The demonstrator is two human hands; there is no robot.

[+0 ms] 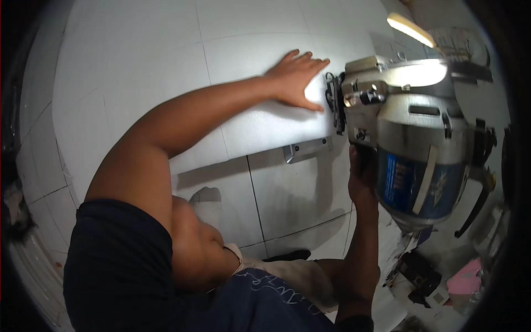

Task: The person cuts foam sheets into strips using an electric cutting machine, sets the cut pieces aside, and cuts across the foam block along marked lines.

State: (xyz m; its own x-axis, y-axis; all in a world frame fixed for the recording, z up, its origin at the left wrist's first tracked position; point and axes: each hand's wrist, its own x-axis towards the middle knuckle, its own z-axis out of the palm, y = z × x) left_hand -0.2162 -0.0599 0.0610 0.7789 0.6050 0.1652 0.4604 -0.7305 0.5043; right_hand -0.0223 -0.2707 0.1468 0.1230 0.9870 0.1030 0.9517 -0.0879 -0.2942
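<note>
My left hand (296, 78) lies on the white sheet material (155, 72), fingers spread and thumb apart, holding nothing. Just right of its fingertips stands a heavy metal machine that looks like an upright cloth cutter (415, 127), with a rounded motor housing and a blue label. My right hand (362, 174) is wrapped around the dark handle on the machine's near side. The motor hides part of its fingers. A metal plate with two screws (307, 149) shows at the sheet's near edge, beside the machine. The machine's blade is hidden from above.
A lit lamp (412, 29) shines above the machine. Pale floor tiles (287, 193) lie along the sheet's near edge, close to my bent leg (199, 249) and a grey-covered foot (207, 200). At the lower right are a pink item (464, 278) and a dark object (420, 271).
</note>
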